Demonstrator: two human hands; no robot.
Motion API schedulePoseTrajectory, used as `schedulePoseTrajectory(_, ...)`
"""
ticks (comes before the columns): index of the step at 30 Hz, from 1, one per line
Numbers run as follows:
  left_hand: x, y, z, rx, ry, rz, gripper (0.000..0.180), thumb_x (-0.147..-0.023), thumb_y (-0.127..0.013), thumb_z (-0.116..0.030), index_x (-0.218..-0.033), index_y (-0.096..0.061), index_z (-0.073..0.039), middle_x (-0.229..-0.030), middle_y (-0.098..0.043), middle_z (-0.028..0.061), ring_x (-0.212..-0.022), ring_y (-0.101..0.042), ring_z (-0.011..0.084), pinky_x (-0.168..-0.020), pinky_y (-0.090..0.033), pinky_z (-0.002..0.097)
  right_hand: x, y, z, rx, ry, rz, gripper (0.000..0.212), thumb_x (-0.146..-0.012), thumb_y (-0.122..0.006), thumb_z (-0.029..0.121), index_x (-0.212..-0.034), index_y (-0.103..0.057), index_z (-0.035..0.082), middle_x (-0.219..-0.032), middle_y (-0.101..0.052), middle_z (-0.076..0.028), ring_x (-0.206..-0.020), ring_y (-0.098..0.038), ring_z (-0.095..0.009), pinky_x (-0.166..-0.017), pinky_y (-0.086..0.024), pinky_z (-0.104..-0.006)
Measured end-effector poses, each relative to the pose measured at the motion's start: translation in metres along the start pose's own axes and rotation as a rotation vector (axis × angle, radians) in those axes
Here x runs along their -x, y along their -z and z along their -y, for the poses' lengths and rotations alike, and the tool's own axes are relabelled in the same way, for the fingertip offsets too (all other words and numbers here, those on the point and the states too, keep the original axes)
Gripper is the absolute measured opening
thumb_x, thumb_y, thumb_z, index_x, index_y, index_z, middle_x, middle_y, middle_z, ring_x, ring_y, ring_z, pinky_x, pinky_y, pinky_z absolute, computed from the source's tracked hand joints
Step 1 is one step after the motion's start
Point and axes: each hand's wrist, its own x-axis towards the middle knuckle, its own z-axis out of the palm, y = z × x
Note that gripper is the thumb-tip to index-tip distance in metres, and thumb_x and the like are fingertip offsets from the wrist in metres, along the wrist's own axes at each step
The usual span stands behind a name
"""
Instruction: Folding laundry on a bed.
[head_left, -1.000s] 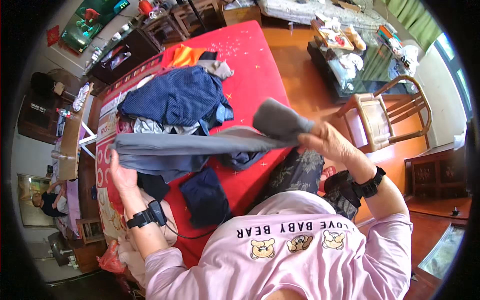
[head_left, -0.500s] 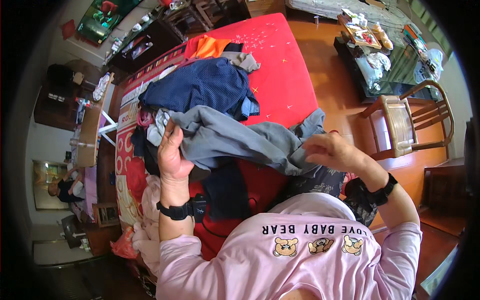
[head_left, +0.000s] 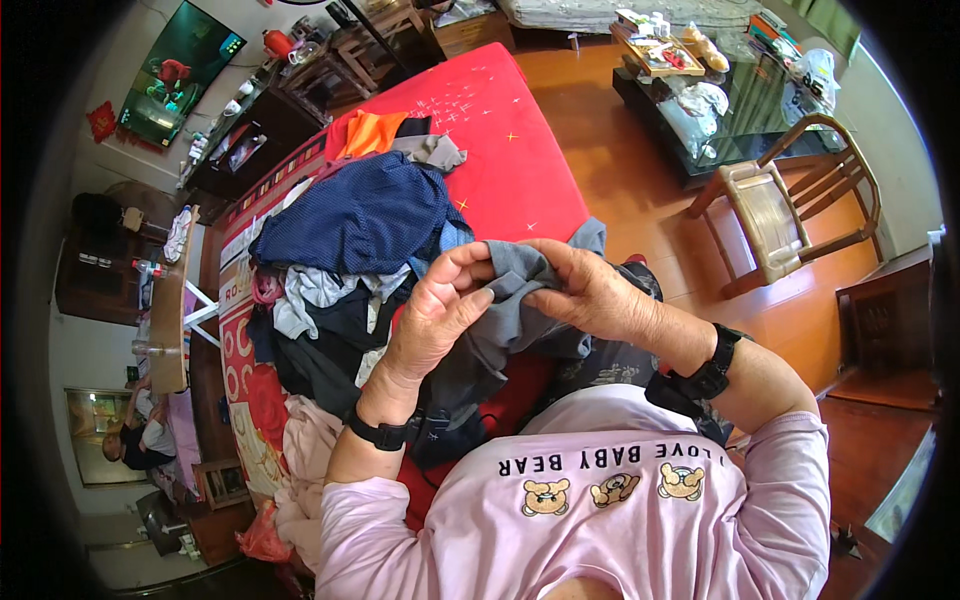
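Close together in front of my chest, both hands hold a grey garment [head_left: 515, 275], bunched between them with its lower part hanging down. My left hand [head_left: 432, 318] grips the left side of the bunch, thumb against fingers. My right hand [head_left: 600, 298] pinches the other side with thumb and fingers. Just beyond my hands, a navy dotted garment [head_left: 355, 215] tops a heap of clothes on the red bed cover [head_left: 500, 110]. Beside my left hand lie a black garment [head_left: 325, 365] and a pale grey cloth [head_left: 308, 302]. The garment's exact kind is hard to tell in its folds.
Orange cloth [head_left: 374, 133] lies at the heap's far end. Pale pink fabric [head_left: 308, 450] is left of my left arm. A wooden chair [head_left: 770, 215] and a low dark glass table [head_left: 740, 145] stand at right. Another person [head_left: 140, 440] is far left.
My hands have come together, gathering the grey garment that was stretched between them. My right hand, which was loose beside it, now pinches it. More of the heap shows at left.
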Motion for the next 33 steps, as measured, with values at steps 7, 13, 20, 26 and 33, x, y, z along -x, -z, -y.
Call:
schedulePoseTrajectory(7, -0.016, -0.001, 0.022, 0.283, 0.307, -0.021, 0.048, -0.090, -0.063, -0.032, -0.124, -0.045, -0.003, -0.101, -0.059, 0.0039, -0.090, -0.061, 0.0118, -0.080, -0.051, 0.0263, 0.003, 0.023, -0.014, -0.116, 0.070, -0.040, 0.060, -0.087, -0.056, -0.006, -0.139, -0.029, 0.008, -0.113, -0.056, -0.007, -0.105, -0.054, -0.012, -0.093, -0.044, -0.0282)
schedulePoseTrajectory(13, -0.035, -0.016, 0.028, 0.243, 0.453, 0.050, 0.054, -0.089, -0.059, -0.046, -0.122, -0.050, -0.005, -0.102, -0.061, 0.0030, -0.089, -0.063, 0.0089, -0.073, -0.055, 0.0264, -0.005, 0.042, -0.014, 0.165, 0.209, -0.032, 0.064, -0.074, -0.067, -0.005, -0.131, -0.042, 0.006, -0.110, -0.060, -0.014, -0.104, -0.060, -0.024, -0.088, -0.048, -0.0339)
schedulePoseTrajectory(20, -0.058, -0.027, 0.065, 0.266, 0.527, -0.131, 0.025, -0.091, -0.061, -0.022, -0.111, -0.055, -0.009, -0.100, -0.060, -0.0015, -0.088, -0.060, 0.0078, -0.071, -0.052, 0.0241, -0.024, 0.094, -0.040, 0.243, 0.162, 0.221, 0.066, -0.072, -0.062, -0.006, -0.133, -0.041, 0.005, -0.118, -0.058, -0.015, -0.110, -0.057, -0.026, -0.092, -0.046, -0.0342)
schedulePoseTrajectory(26, -0.092, -0.027, 0.038, 0.142, 0.229, -0.033, 0.016, -0.091, -0.060, -0.010, -0.106, -0.057, -0.007, -0.095, -0.057, -0.0036, -0.088, -0.052, 0.0042, -0.079, -0.043, 0.0203, -0.021, 0.099, -0.043, 0.176, 0.056, 0.104, 0.040, -0.079, -0.063, 0.002, -0.116, -0.048, 0.001, -0.091, -0.063, -0.019, -0.078, -0.064, -0.026, -0.065, -0.049, -0.0358)
schedulePoseTrajectory(33, -0.084, -0.034, 0.027, -0.116, 0.074, 0.028, 0.017, -0.092, -0.060, -0.014, -0.102, -0.061, 0.000, -0.091, -0.061, -0.0025, -0.087, -0.053, 0.0046, -0.078, -0.044, 0.0218, -0.002, 0.078, -0.022, 0.254, 0.070, 0.042, 0.026, -0.081, -0.058, 0.000, -0.106, -0.052, 0.002, -0.075, -0.060, -0.012, -0.067, -0.058, -0.017, -0.062, -0.048, -0.0318)
